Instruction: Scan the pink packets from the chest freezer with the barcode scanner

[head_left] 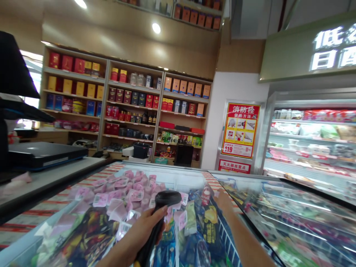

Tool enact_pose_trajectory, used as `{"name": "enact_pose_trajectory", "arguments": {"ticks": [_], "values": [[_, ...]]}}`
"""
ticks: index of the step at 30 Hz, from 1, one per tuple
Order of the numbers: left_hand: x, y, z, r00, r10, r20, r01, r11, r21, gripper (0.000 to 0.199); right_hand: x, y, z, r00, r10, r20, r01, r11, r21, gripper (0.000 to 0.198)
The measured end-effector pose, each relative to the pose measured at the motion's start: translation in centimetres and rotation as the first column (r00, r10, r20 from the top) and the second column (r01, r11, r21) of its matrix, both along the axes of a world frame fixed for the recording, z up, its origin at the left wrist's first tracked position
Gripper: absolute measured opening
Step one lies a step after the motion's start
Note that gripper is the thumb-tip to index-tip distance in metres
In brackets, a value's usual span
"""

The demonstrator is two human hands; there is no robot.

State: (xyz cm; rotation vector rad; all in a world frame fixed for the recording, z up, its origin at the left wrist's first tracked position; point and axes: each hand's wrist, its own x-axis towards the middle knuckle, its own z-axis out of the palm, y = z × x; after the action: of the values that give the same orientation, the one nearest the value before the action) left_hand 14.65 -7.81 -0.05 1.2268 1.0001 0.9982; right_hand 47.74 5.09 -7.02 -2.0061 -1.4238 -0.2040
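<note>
My left hand [150,224] is wrapped round the handle of a black barcode scanner [167,198], its rounded head pointing up and forward over the chest freezer. My right hand [223,202] reaches to the striped label strip [211,180] along the freezer's divider. It is blurred, and I cannot make out whether its fingers hold anything. Between my hands lie a pale green pack [190,218] and a dark pack with yellow print [210,226]. Many small pink packs with labels [136,194] are heaped at the far left of the freezer.
A white wire basket wall [226,237] runs below my right forearm. To the right is a glass-topped freezer [292,215]. A counter [55,176] with a flat black device [47,154] stands at left. Behind are shelves of boxes [130,98] and a lit chiller [314,144].
</note>
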Motion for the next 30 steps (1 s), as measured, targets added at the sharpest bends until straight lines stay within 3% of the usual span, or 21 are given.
{"name": "enact_pose_trajectory", "arguments": {"ticks": [4,6,8,10,12,18,25,30], "values": [[0.3,-0.4,0.4,1.000,0.004,0.008,-0.004,1.000,0.001,0.039,-2.7,-0.3,-1.0,0.992,0.124,-0.011,-0.122,0.987,0.105,0.031],[0.4,-0.6,0.7,1.000,-0.017,-0.012,0.017,1.000,-0.008,0.039,-4.7,-0.8,-1.1,0.977,0.212,-0.030,-0.202,0.957,0.211,0.035],[0.6,-0.7,1.0,0.999,-0.034,-0.015,0.034,0.999,-0.015,0.039,-6.6,-1.3,-1.1,0.933,0.353,-0.067,-0.296,0.859,0.417,0.036],[0.6,-0.9,1.3,0.999,-0.040,-0.001,0.040,0.999,-0.003,0.038,-8.0,-1.9,-0.9,0.878,0.466,-0.104,-0.343,0.767,0.542,0.036],[0.6,-1.2,1.6,0.999,-0.046,0.003,0.046,0.999,0.008,0.036,-8.9,-2.3,-0.7,0.835,0.528,-0.158,-0.361,0.741,0.567,0.036],[0.4,-2.4,2.7,0.997,-0.078,-0.002,0.078,0.997,0.023,0.033,-10.1,-3.0,-0.5,0.804,0.537,-0.255,-0.344,0.770,0.538,0.050],[-0.4,-2.2,2.6,0.999,0.038,0.011,-0.038,0.999,0.009,0.036,-11.7,-2.1,-2.0,0.870,0.303,-0.389,-0.174,0.927,0.332,0.045],[-1.3,-1.5,2.0,0.997,0.072,0.027,-0.072,0.997,-0.013,0.039,-15.6,0.2,-2.8,0.862,0.378,-0.339,-0.286,0.913,0.291,0.041]]}}
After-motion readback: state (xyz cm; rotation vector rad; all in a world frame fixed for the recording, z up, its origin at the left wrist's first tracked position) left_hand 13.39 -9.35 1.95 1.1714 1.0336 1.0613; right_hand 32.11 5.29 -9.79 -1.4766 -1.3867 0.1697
